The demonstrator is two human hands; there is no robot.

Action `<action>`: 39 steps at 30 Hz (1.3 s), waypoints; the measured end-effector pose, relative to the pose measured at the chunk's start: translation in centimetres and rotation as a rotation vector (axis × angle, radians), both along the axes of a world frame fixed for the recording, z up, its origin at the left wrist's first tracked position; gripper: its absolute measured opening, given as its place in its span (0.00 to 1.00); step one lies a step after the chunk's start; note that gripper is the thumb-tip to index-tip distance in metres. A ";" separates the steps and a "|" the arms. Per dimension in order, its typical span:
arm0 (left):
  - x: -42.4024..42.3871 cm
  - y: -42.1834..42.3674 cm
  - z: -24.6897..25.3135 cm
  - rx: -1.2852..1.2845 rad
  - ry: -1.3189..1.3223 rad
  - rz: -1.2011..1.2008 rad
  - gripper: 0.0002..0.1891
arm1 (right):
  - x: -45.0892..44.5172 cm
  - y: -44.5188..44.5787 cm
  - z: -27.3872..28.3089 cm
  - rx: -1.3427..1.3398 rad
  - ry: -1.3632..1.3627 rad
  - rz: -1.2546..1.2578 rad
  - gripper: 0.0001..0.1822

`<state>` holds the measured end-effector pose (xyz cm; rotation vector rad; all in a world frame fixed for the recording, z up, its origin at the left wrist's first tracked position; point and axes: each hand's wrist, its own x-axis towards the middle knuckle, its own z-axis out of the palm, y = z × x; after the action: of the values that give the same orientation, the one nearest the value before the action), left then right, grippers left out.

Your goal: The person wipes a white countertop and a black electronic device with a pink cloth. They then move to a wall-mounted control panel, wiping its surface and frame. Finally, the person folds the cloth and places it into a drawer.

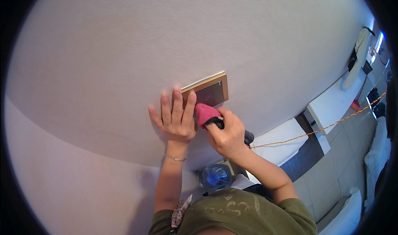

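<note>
A gold-framed wall plate (226, 87) with a dark face is mounted on the pale wall (108, 64). My left hand (175, 118) rests against the wall with its fingers spread, the index finger over the plate's left end. It holds nothing. In my right hand (228, 137) is a bunched pink and black cloth (206, 113), whose pink end meets the plate's lower edge, close beside my left index finger. Part of the cloth is hidden inside my right hand, and a dark piece shows behind the wrist.
A twisted yellow and red cord (332, 124) stretches from behind my right hand to the right edge. Below stands a large clear water bottle (214, 176) with a blue cap. Rightward are a white cushion (279, 134), a white tabletop (331, 101), a red dustpan (355, 105) and a tiled floor (345, 160).
</note>
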<state>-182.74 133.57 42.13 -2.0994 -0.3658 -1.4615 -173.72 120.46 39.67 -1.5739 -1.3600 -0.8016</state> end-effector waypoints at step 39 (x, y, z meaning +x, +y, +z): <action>-0.1 -0.8 0.1 -0.011 0.022 0.035 0.22 | 2.9 -1.3 2.0 0.076 -0.026 -0.144 0.14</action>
<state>-182.82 132.82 42.22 -2.1061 -0.4010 -1.4184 -170.77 119.14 41.66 -1.6202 -1.2305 -0.9522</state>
